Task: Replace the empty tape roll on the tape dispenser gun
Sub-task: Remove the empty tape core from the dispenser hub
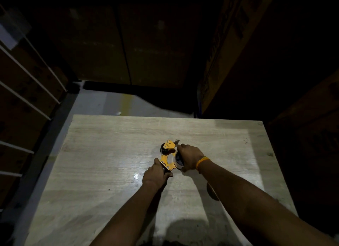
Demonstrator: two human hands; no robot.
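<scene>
Pale wood-grain tabletop (102,154) held work near its centre. Orange metal tape dispenser gun (167,158) lay there, long axis running away from you. Your left hand (156,175) was clamped on its near handle. Your right hand (189,158) was wrapped over round tape roll (178,160), seated on gun's right side. No containers in view.

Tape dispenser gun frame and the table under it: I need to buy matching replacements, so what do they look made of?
Tape dispenser gun: flat orange-yellow plates with small fasteners, likely painted sheet metal, though plastic is possible. Table: pale wood-grain top with a glossy glare, probably laminate over board.
</scene>
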